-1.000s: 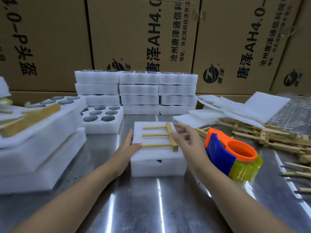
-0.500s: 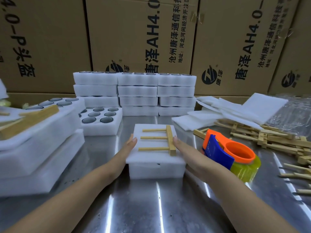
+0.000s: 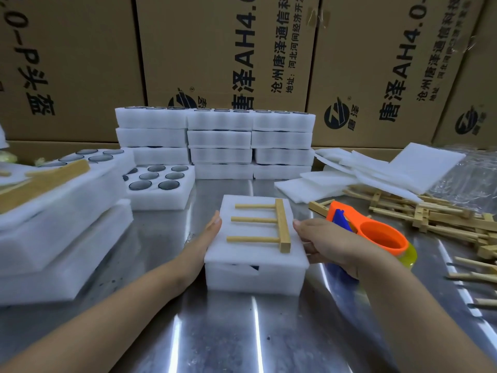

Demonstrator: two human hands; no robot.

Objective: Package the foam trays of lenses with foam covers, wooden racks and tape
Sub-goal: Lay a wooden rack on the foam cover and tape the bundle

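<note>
Left hand [image 3: 207,238] still flat against the foam tray [image 3: 252,279]; right hand [image 3: 328,246] now tight around the edge of the foam cover [image 3: 255,255].

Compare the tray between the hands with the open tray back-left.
The covered tray has a foam cover hiding its contents; the open tray shows its lenses. The covered tray carries a wooden rack on top; the open tray has none. The left hand presses the covered tray's side and the right hand grips its edge; the open tray sits untouched. Both are white foam.
</note>
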